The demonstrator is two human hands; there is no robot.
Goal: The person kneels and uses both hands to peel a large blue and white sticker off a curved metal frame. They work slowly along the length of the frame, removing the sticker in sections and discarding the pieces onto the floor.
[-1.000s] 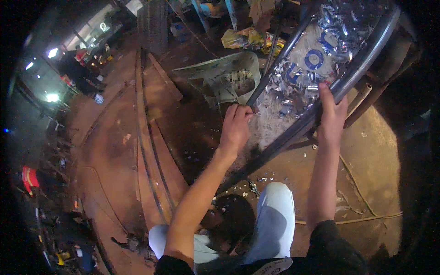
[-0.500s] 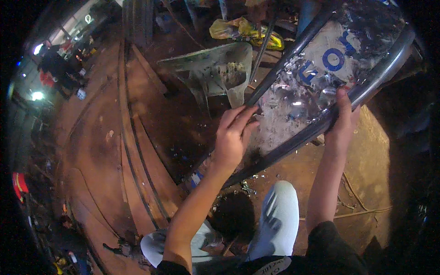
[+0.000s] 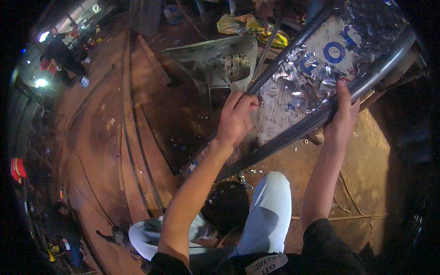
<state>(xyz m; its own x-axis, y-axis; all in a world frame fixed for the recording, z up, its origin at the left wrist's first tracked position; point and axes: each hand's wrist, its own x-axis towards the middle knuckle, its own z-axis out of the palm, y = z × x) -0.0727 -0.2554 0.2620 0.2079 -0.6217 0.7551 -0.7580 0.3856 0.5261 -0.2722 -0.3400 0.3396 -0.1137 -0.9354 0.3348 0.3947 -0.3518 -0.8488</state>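
Note:
A long panel (image 3: 275, 120) with worn grey-white patches and blue printing slants from my lap up to the far right. Dark tubes, the left tube (image 3: 286, 57) and the right tube (image 3: 382, 68), run along its two sides. Scraps of shiny film (image 3: 293, 104) cling to its surface. My right hand (image 3: 341, 112) wraps round the right tube, thumb on top. At the left tube my left hand (image 3: 236, 117) is closed, fingertips curled together over the panel's edge; anything pinched in them is too small or hidden to make out.
A dirty pale plastic chair (image 3: 220, 57) stands beyond my left hand, with yellow plastic bags (image 3: 250, 27) behind it. Long metal strips (image 3: 130, 123) lie on the brown floor at the left. A cable (image 3: 353, 215) crosses the floor at right. A person (image 3: 62, 52) is far left.
My left hand's fingers have gone from stretched out to curled together, and the hand has moved slightly up along the left tube. My right hand keeps its hold. The view has shifted a little.

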